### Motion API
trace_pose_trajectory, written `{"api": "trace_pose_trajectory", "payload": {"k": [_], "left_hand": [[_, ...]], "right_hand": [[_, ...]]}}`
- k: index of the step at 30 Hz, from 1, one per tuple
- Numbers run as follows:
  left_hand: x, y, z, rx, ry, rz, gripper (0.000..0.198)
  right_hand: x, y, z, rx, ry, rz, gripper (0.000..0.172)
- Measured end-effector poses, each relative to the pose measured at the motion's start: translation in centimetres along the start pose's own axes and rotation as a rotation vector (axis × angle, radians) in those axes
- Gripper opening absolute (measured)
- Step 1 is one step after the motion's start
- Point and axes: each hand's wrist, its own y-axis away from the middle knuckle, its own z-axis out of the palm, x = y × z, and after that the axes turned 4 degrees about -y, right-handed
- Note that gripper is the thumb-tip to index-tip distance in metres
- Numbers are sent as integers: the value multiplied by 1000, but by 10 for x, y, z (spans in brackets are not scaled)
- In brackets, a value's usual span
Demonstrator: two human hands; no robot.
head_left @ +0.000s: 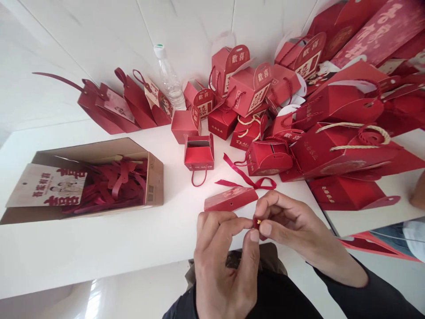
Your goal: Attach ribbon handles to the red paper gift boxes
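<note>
Close to the table's front edge, my left hand (229, 252) and my right hand (292, 226) meet fingertip to fingertip. Between them is a small dark red piece with a gold fastener (258, 223); fingers cover most of it. My right thumb and fingers pinch the piece, while my left forefinger and thumb close in on its left side. Just beyond the fingers lies a slim red gift box (230, 199) with a small hole in its side. Behind that box, a loose red ribbon (244, 175) curls on the white table (179, 230).
An open cardboard box (155, 179) with red straps and a printed card (49, 186) stands left. Slim red bags (109, 108) and a plastic bottle (171, 79) line the wall. Several red gift boxes (199, 153) crowd the back and right. Part of another person (417, 190) shows right.
</note>
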Motion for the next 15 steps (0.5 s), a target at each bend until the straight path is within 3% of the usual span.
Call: {"api": "trace_pose_trajectory", "payload": {"k": [6, 15], "left_hand": [[13, 3, 2, 58, 122, -142, 10], [20, 3, -1, 12, 295, -232, 3]], "right_hand": [[-3, 4, -2, -20, 63, -45, 9], [-2, 7, -2, -35, -23, -22, 15]]}}
